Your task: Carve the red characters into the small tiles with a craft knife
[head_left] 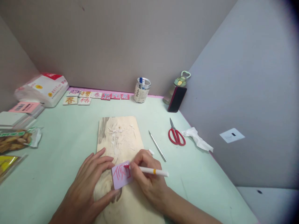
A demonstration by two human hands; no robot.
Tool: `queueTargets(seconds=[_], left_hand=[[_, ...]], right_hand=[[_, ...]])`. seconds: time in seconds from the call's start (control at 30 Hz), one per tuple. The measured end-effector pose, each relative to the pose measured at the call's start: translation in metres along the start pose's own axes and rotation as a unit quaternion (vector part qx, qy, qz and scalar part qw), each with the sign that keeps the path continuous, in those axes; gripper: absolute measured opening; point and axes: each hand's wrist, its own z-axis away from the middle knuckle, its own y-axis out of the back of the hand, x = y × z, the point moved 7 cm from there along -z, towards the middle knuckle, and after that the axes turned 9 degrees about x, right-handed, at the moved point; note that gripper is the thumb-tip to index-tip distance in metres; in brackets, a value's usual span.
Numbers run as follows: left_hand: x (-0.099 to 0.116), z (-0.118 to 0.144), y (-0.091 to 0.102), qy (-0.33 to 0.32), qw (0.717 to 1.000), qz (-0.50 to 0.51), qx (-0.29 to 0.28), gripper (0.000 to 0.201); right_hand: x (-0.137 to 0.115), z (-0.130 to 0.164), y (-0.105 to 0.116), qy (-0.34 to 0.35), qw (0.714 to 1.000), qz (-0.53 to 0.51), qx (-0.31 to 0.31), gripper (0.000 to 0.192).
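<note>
a small block (121, 175) lies on the wooden board (120, 137), scissors (176, 135) to its right.

a pale green table (70, 146) stood in a corner. plain grey walls (121, 40) rose behind it and on the right. the light was soft.

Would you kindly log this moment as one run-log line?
left hand: steadies pink block | right hand: holds white tool, tip on block | block on wooden board | scissors lie right
</note>
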Motion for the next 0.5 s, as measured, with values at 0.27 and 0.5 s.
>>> queueTargets(seconds=[0.27, 0.5], left_hand=[[-0.0014, 0.0010, -0.0033, 0.008, 1.000, 0.004, -0.010, 0.050], [-0.0024, 0.0022, -0.0024, 0.007, 1.000, 0.003, -0.006, 0.051]], right_hand=[[0.0024, 0.0004, -0.0027, 0.000, 1.000, 0.000, -0.003, 0.020], [-0.0041, 0.0001, -0.0026, 0.008, 1.000, 0.000, -0.028, 0.022]])
